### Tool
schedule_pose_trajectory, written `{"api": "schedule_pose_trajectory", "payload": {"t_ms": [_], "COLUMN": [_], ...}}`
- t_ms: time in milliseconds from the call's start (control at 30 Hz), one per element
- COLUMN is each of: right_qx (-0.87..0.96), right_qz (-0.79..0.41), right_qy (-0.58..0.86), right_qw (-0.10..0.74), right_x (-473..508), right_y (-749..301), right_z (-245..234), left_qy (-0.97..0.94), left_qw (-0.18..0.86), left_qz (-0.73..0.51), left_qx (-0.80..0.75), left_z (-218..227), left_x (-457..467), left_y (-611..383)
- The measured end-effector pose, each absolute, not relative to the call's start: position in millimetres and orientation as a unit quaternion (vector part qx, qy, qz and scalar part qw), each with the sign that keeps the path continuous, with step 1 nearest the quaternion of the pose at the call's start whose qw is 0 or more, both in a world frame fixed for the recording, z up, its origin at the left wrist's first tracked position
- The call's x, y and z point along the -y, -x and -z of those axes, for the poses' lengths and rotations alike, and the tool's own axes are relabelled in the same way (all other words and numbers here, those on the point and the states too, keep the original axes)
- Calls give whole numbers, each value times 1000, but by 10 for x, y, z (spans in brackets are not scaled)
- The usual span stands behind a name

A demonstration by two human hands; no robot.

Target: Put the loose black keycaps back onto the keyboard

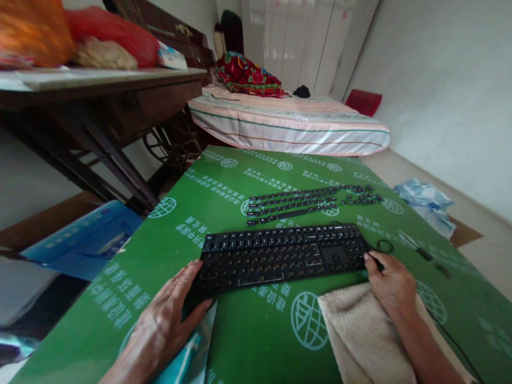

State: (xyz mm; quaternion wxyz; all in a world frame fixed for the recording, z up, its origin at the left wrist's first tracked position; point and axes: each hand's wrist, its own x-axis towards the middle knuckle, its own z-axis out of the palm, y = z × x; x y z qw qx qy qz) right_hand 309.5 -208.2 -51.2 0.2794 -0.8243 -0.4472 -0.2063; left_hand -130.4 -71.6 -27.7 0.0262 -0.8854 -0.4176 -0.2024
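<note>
A black keyboard (264,261) lies on the green table; its upper rows carry keycaps, while the lower rows show bare key stems. Against its left end rests my left hand (168,306), fingers stretched and thumb apart at the near corner. Beneath that hand is a teal and clear packet (186,357), partly covered. At the keyboard's right end, my right hand (394,282) is closed around a slim dark thing, mostly hidden by the fingers. A beige cloth (356,325) lies under the right wrist. Removed keycaps (292,202) stand in rows behind the keyboard.
A thin tool with a dark handle (424,253) lies on the right of the green table (256,330). A black cable (452,336) trails off the near right. Beyond are a bed (288,125), a sewing-machine table (120,88) and a blue box (88,234).
</note>
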Motion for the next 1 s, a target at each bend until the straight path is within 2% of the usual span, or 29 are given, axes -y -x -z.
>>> {"api": "schedule_pose_trajectory", "payload": {"t_ms": [533,1000], "right_qx": [390,379], "right_qz": [150,102], "right_qy": [877,884], "right_qw": [237,255], "right_x": [2076,2069], "right_y": [-3157,-3244], "right_z": [483,515], "left_qy": [916,934], "left_qw": [20,61], "left_qz": [190,170], "left_qx": [352,309], "left_z": [267,216], "left_x": [715,719], "left_y": [1244,1198]}}
